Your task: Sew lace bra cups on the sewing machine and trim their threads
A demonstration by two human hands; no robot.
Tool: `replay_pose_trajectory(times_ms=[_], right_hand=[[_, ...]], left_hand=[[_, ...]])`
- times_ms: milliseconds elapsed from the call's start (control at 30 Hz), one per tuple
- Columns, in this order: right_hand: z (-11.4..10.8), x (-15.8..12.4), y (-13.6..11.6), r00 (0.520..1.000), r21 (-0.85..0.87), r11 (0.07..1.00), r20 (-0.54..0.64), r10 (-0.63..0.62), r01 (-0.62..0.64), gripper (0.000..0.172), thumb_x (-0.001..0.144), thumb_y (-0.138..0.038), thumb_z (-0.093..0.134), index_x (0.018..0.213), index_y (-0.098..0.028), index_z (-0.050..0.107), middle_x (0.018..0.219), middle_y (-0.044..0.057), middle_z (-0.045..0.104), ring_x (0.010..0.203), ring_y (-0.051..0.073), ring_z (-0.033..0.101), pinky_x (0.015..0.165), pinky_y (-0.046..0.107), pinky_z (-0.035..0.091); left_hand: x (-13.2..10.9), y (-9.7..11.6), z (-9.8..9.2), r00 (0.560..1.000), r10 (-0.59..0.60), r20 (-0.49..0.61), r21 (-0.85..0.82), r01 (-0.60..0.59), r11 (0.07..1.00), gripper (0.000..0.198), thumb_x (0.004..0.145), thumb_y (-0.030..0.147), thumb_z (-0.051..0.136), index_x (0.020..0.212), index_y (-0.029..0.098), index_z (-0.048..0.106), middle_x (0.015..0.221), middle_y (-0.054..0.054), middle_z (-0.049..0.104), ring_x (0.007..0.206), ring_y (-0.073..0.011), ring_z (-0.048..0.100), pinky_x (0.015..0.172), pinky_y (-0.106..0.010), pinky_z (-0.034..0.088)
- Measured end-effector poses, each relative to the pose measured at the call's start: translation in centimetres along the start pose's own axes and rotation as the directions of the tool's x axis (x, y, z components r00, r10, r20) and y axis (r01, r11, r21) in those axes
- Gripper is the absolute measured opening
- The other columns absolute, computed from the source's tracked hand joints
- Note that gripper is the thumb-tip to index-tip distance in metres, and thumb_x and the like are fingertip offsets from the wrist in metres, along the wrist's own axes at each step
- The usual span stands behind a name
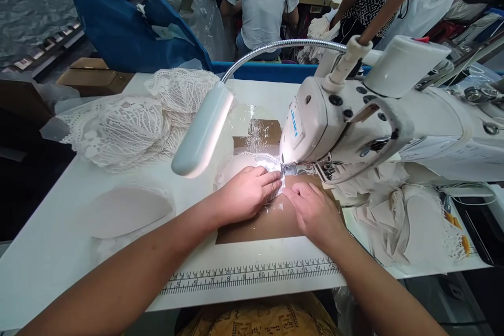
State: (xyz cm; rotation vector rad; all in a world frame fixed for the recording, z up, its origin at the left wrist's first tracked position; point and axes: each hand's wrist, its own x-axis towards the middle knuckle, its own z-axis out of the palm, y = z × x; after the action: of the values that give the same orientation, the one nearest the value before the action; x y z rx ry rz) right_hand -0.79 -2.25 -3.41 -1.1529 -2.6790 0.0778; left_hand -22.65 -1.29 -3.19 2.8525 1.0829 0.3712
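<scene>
A white lace-edged cup piece [235, 167] lies under the needle area of a white sewing machine [311, 121], brightly lit. My left hand [248, 191] rests on it with fingers stretched towards the presser foot, pressing it flat. My right hand [315, 212] is at the near right edge of the piece, thumb and forefinger pinched together on its edge. Fingers and glare partly hide the piece. Beneath both hands is a brown sheet [252, 228], shiny in places, fixed to the machine bed.
White lace pieces [122, 126] are heaped at the left, with a pale cup [132, 211] nearer me. More cut pieces [417, 220] lie at the right. A lamp [202, 131] hangs low over the table. A ruler strip [252, 275] runs along the front edge. People work behind.
</scene>
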Motion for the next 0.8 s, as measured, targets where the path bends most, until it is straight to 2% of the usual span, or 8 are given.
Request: replay_pose_trajectory(times_ms=[133,267,467,600,800], right_hand=[[-0.1,0.4,0.0,0.997,-0.027,0.999,0.063,0.046,-0.044,0.044,0.081,0.0,0.044,0.112,-0.019,0.068,0.088,0.006,0.064,0.072,0.018,0.049,0.061,0.029,0.033],[-0.1,1.0,-0.1,0.989,-0.063,0.994,0.107,0.099,-0.093,0.047,0.082,-0.004,0.046,0.122,-0.019,0.065,0.095,0.007,0.066,0.081,0.021,0.053,0.061,0.031,0.035],[-0.1,1.7,-0.1,0.971,-0.099,0.981,0.154,0.181,-0.167,0.054,0.084,-0.005,0.045,0.134,-0.024,0.056,0.101,0.009,0.066,0.089,0.024,0.054,0.066,0.032,0.039],[0.2,1.5,-0.1,0.97,-0.078,0.979,0.141,0.199,-0.19,0.055,0.084,-0.005,0.046,0.133,-0.026,0.057,0.096,0.009,0.065,0.085,0.023,0.054,0.062,0.03,0.038],[0.6,1.1,0.0,0.985,-0.043,0.985,0.042,0.17,-0.168,0.051,0.083,-0.006,0.046,0.127,-0.024,0.063,0.095,0.008,0.066,0.079,0.022,0.052,0.057,0.03,0.034]], left_hand=[[0.2,-0.4,0.0,1.0,0.016,0.016,0.019,-0.017,1.0,0.04,0.089,0.013,0.048,0.127,0.008,0.058,0.131,-0.016,0.058,0.087,-0.0237,0.055,0.074,-0.037,0.046],[0.5,-1.2,-0.1,1.0,0.02,0.011,0.015,-0.021,1.0,0.039,0.09,0.011,0.046,0.127,0.012,0.059,0.133,-0.012,0.058,0.09,-0.0236,0.055,0.077,-0.036,0.046],[1.0,-2.2,-0.1,1.0,0.011,-0.02,0.039,-0.01,0.999,0.039,0.089,0.008,0.047,0.124,0.014,0.062,0.123,-0.011,0.064,0.088,-0.0229,0.054,0.075,-0.035,0.046],[1.3,-2.7,-0.1,0.999,-0.025,-0.022,0.057,0.026,0.998,0.042,0.085,0.007,0.049,0.124,0.014,0.063,0.118,-0.012,0.065,0.086,-0.0233,0.053,0.071,-0.034,0.046],[1.4,-2.9,-0.1,0.998,-0.056,-0.004,0.033,0.056,0.998,0.043,0.085,0.008,0.049,0.126,0.014,0.061,0.122,-0.014,0.063,0.091,-0.0243,0.053,0.074,-0.036,0.046]])
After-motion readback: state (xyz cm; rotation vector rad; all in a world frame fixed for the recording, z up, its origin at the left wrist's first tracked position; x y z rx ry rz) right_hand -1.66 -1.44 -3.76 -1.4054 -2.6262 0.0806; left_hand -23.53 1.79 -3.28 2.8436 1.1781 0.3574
